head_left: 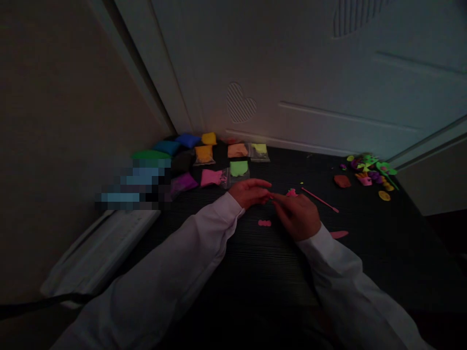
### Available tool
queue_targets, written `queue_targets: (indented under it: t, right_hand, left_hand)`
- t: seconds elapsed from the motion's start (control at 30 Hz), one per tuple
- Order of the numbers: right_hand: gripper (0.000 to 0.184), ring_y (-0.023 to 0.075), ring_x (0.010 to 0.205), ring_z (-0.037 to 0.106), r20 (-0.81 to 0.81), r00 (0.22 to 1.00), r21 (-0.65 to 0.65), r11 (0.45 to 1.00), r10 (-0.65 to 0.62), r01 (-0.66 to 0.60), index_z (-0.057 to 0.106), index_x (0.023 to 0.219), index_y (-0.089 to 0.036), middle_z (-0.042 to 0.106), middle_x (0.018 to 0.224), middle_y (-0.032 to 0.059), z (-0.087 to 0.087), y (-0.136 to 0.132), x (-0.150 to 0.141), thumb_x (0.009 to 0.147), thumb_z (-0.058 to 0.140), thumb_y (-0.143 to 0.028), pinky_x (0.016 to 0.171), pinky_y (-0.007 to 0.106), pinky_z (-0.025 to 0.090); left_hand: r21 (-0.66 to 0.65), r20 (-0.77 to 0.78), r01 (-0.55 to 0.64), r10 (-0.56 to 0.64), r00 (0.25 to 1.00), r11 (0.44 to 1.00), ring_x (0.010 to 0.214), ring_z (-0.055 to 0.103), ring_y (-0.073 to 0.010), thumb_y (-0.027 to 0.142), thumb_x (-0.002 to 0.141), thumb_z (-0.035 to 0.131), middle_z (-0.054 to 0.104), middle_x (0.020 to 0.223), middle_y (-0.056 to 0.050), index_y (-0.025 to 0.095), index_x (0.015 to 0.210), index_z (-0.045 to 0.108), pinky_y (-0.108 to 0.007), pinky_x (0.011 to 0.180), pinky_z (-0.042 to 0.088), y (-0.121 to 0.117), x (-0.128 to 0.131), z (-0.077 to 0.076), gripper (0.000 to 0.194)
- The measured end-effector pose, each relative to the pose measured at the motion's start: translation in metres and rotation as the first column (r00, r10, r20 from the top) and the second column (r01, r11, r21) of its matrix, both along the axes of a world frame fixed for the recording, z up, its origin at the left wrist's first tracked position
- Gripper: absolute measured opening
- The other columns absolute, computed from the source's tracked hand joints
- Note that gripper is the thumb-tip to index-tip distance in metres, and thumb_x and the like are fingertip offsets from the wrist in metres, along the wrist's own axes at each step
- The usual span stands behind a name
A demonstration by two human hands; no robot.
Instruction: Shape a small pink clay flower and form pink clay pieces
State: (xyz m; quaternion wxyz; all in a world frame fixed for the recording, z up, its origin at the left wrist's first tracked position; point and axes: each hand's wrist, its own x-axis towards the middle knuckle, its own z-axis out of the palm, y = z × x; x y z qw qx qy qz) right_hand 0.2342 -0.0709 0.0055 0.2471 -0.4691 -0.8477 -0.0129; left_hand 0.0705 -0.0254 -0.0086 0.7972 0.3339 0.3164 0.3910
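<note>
My left hand (250, 192) and my right hand (297, 215) meet over a dark table (255, 272), fingertips touching. Both pinch a small pink piece of clay (291, 193) between them; in the dim light I cannot make out its shape. Two small pink clay discs (264, 223) lie on the table just below my hands. A thin pink stick tool (320, 200) lies to the right of my right hand. A flat pink clay piece (339, 234) rests beside my right wrist. Both arms wear white sleeves.
Several small bags of coloured clay (204, 160) lie at the back left. A cluster of finished clay shapes (370, 170) and a brown lump (342, 181) sit at the back right. A white door (310, 73) stands behind the table. A white object (98, 253) lies at the left.
</note>
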Motion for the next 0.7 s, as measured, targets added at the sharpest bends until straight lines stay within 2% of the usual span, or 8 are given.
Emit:
queue_targets:
  t: [0.27,0.4,0.5,0.6,0.7]
  right_hand:
    - [0.032,0.0143,0.066,0.052,0.046,0.998,-0.023,0.999,0.045,-0.044,0.049,0.108,-0.018,0.061,0.07,0.0033,0.002,-0.002,0.0,0.077,0.04,-0.02,0.066,0.029,0.036]
    - [0.032,0.0142,0.066,0.052,-0.03,0.999,-0.039,0.998,0.042,-0.044,0.049,0.108,-0.017,0.061,0.074,0.0038,0.003,-0.004,-0.001,0.077,0.041,-0.018,0.065,0.029,0.037]
    - [0.03,0.0145,0.066,0.052,-0.088,0.996,-0.035,0.999,0.019,-0.022,0.051,0.105,-0.017,0.06,0.076,0.0046,0.01,-0.005,0.005,0.076,0.042,-0.018,0.064,0.029,0.039]
    - [0.031,0.0139,0.062,0.051,-0.172,0.98,-0.004,0.995,-0.101,0.102,0.051,0.106,-0.018,0.057,0.071,0.0042,0.025,-0.007,0.023,0.076,0.043,-0.019,0.06,0.028,0.04]
    - [0.029,0.0125,0.057,0.048,-0.273,0.919,0.037,0.952,-0.284,0.305,0.052,0.103,-0.018,0.053,0.067,0.0026,0.036,-0.016,0.055,0.075,0.045,-0.02,0.055,0.027,0.041]
  left_hand:
    - [0.039,-0.08,-0.008,0.011,0.997,0.999,0.054,0.056,-0.0061,0.012,0.048,0.069,0.063,0.062,0.001,0.012,0.083,0.056,-0.019,0.057,0.042,0.001,0.0,-0.004,0.037]
    - [0.065,-0.105,0.004,0.002,0.994,0.998,0.059,0.058,-0.0075,0.011,0.047,0.069,0.063,0.063,0.0,0.012,0.082,0.056,-0.02,0.06,0.042,0.0,0.0,-0.005,0.038]
    - [0.078,-0.128,0.003,0.007,0.992,0.997,0.058,0.057,-0.0071,0.011,0.048,0.068,0.062,0.061,0.001,0.012,0.083,0.056,-0.019,0.058,0.041,0.0,0.0,-0.005,0.037]
    - [0.087,-0.149,0.006,0.007,0.989,0.996,0.055,0.055,-0.0066,0.012,0.047,0.068,0.061,0.06,0.001,0.012,0.081,0.056,-0.019,0.053,0.04,0.0,0.001,-0.003,0.036]
    - [0.084,-0.147,-0.002,0.014,0.989,0.996,0.052,0.054,-0.0061,0.012,0.046,0.069,0.059,0.058,0.002,0.012,0.077,0.056,-0.018,0.051,0.039,0.0,0.002,-0.003,0.034]
